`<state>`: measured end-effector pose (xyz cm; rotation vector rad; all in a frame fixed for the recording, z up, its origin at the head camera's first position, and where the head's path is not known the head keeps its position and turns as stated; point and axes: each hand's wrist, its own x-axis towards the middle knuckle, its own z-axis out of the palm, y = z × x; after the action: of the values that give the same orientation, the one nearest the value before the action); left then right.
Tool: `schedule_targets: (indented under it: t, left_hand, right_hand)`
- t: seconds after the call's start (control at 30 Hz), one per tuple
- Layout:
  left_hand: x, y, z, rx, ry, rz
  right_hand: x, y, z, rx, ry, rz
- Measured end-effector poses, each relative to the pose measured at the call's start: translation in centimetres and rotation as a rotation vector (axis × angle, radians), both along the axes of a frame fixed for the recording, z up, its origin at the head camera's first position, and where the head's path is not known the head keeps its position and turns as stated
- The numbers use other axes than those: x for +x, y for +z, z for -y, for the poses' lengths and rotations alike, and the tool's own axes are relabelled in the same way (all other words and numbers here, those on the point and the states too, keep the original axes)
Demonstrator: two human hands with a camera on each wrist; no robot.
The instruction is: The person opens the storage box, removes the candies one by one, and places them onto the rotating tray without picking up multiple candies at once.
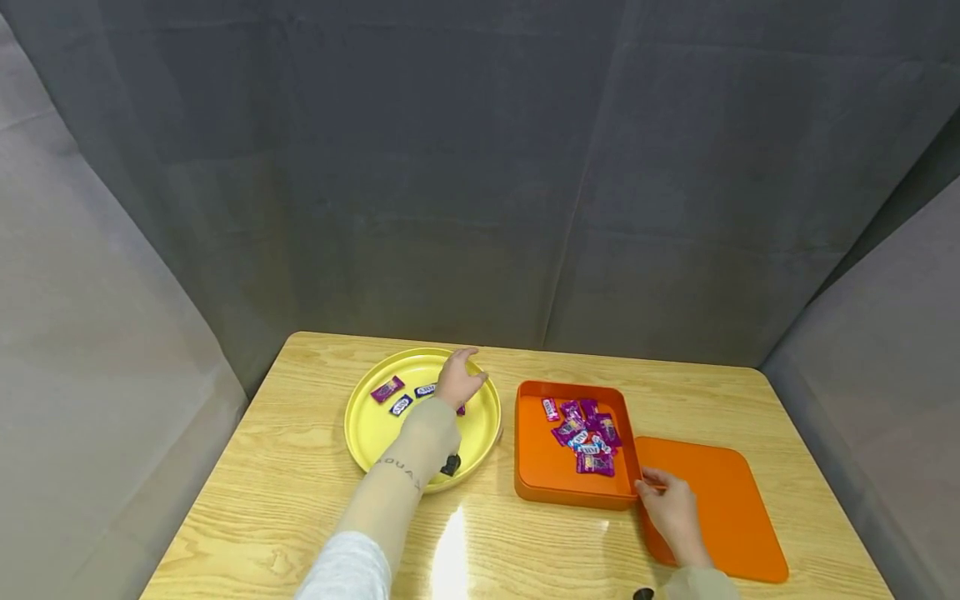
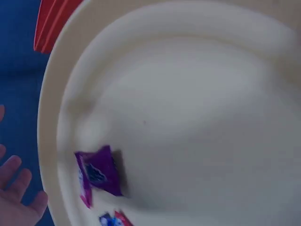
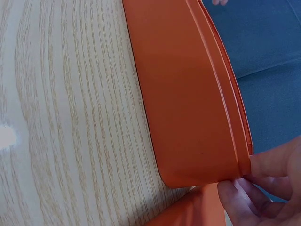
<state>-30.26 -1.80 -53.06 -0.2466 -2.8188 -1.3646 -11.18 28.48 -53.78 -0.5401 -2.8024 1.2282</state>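
Observation:
My left hand point(image 1: 459, 382) is over the right part of a round yellow tray point(image 1: 365, 442), its fingers loosely spread with nothing between them. Small wrapped candies lie in the tray, among them a purple candy point(image 1: 387, 389) and a dark blue and white one point(image 1: 401, 406). In the left wrist view another purple candy point(image 2: 99, 170) lies close to that hand. At the near right corner of an orange square box point(image 1: 543, 467), my right hand point(image 1: 672, 510) pinches the rim between thumb and finger. Several purple, red and blue candies point(image 1: 595, 463) are heaped inside the box.
An orange lid point(image 1: 723, 500) lies flat on the wooden table point(image 1: 247, 500), right of the box and partly under my right hand. Dark grey cloth point(image 1: 450, 167) hangs behind the table, with lighter cloth panels point(image 1: 90, 350) at both sides.

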Motion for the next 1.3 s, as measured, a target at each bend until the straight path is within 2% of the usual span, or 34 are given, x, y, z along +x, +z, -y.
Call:
schedule_targets:
  t: [0.2, 0.3, 0.47, 0.63, 1.03, 1.13, 1.3]
  left_hand:
    - [0.8, 1.7, -2.3, -0.301, -0.155, -0.065]
    - [0.8, 2.0, -3.7, -0.37, -0.205, -0.086]
    - [1.0, 2.6, -5.7, -0.401, -0.251, -0.057]
    - [1.6, 3.1, -7.3, -0.387, -0.273, -0.031]
    - [2.9, 3.0, -11.2, -0.381, -0.36, -0.01]
    - [3.1, 2.8, -12.1, -0.371, -0.373, 0.03]
    - [3.5, 1.9, -13.2, -0.424, -0.378, 0.106]
  right_hand:
    - [0.0, -0.2, -0.1, 0.002, 0.0, -0.009]
    - [0.0, -0.3, -0.1, 0.009, -0.004, -0.012]
    - [0.0, -0.4, -0.1, 0.005, -0.002, -0.012]
    - [0.0, -0.2, -0.1, -0.003, -0.001, -0.004]
    - [-0.1, -0.3, -0.1, -0.014, -0.009, 0.019]
    - [-0.2, -0.3, 0.0, -0.019, -0.012, 0.023]
    - [-0.1, -0.3, 0.1, -0.02, -0.015, 0.025]
